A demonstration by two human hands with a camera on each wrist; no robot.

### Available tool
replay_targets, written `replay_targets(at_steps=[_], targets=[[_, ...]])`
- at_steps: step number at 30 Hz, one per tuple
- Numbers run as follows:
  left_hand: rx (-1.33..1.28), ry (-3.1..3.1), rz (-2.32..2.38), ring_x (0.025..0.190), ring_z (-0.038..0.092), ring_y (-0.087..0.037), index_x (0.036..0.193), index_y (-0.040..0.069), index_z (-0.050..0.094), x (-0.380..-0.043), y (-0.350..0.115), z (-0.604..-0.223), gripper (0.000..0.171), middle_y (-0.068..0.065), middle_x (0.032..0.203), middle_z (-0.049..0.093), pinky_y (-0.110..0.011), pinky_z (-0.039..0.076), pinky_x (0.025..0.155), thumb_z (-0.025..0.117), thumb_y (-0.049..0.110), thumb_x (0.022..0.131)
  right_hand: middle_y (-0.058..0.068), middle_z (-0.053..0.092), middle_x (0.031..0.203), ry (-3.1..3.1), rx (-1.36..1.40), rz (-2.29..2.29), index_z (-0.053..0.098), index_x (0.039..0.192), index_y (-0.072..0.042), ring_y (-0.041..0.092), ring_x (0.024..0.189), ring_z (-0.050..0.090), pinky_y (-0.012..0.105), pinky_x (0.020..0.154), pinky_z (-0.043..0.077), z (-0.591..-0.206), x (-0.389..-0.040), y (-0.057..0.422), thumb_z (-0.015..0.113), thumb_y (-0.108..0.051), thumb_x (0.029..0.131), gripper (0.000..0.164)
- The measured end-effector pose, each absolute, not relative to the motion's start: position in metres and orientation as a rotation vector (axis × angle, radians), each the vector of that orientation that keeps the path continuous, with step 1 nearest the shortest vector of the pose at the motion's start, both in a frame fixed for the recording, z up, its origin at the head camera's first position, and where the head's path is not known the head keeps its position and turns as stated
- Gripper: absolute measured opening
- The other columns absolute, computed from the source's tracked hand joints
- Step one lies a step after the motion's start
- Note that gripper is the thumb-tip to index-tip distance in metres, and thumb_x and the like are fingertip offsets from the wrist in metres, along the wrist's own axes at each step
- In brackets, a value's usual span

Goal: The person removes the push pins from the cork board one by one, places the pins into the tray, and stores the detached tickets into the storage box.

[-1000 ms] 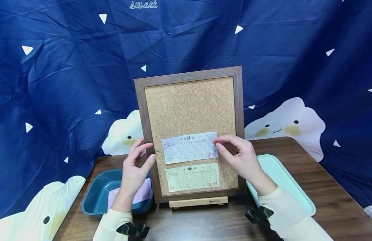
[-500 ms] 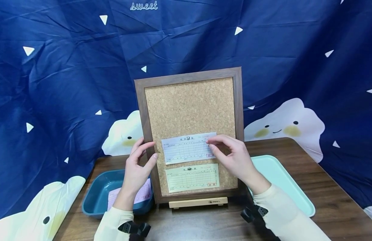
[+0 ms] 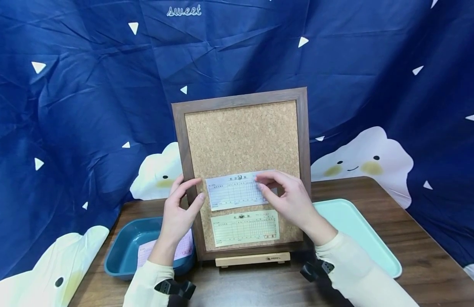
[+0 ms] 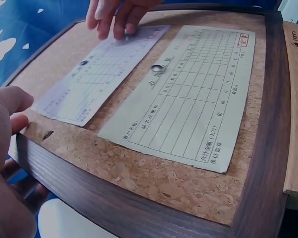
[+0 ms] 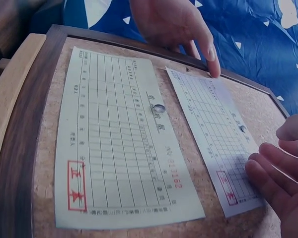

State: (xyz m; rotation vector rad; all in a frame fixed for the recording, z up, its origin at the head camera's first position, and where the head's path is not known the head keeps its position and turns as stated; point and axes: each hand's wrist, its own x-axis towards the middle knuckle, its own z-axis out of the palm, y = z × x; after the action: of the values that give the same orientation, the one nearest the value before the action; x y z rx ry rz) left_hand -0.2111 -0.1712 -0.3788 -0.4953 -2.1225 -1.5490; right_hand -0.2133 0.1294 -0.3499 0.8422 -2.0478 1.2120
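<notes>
A wood-framed corkboard (image 3: 242, 138) leans on a small wooden stand (image 3: 253, 259). A pale blue receipt slip (image 3: 229, 194) is on it, above a pale green receipt slip (image 3: 242, 230). Each bears a shiny round tack at its top middle; the green slip's tack (image 5: 159, 108) is clear in the right wrist view. My right hand (image 3: 287, 194) is at the blue slip's right part, fingers loosely bent and holding nothing visible. My left hand (image 3: 180, 215) straddles the board's left edge, its index finger and thumb in front, other fingers behind; I cannot tell how firmly they touch.
A dark blue tub (image 3: 119, 251) with a pink slip (image 3: 183, 247) in it stands left of the board, partly behind my left arm. To the right lies a mint tray (image 3: 356, 230). A blue cloud-print curtain (image 3: 237, 47) hangs behind the brown table (image 3: 425, 260).
My right hand has moved leftward across the blue slip, covering more of its right part. The left hand has shifted slightly right over the frame. The slips look unmoved on the board.
</notes>
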Motion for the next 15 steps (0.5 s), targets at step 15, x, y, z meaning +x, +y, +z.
replay_targets(at_steps=[15], targets=[[-0.481,-2.144,-1.590,0.152,0.039,-0.030,0.136,0.011,0.072,-0.213,-0.166,-0.374,0.038,-0.011,0.165,0.043,-0.065,0.033,0.123,0.077,0.012,0.099,0.008,0.081,0.104,-2.091,0.807,1.231,0.078,0.116,-0.001,0.021,0.091,0.075,0.031,0.077,0.064,-0.345,-0.214,0.110,0.075,0.001,0.097,0.019]])
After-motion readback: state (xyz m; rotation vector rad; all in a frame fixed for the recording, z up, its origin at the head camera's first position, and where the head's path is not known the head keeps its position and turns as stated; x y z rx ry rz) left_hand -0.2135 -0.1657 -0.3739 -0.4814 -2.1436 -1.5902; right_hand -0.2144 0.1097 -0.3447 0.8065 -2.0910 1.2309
